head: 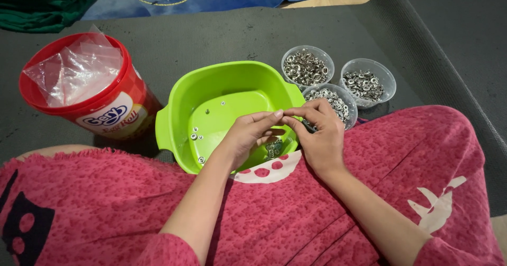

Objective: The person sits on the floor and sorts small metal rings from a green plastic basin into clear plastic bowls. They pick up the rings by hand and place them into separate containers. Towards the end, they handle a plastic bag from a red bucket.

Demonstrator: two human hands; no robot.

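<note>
My left hand and my right hand meet fingertip to fingertip over the near right corner of a bright green plastic basin. Both pinch a tiny silver metal piece between thumbs and forefingers; it is mostly hidden. Below my fingers, a small heap of joined silver snap parts lies in the basin's near corner, and a few loose ones are scattered on its floor. The basin rests tilted against my lap, which is covered by red patterned cloth.
Three small clear cups of silver snap parts stand right of the basin: one far, one far right, one near partly behind my right hand. A red bucket holding clear plastic bags stands left. A grey mat lies underneath.
</note>
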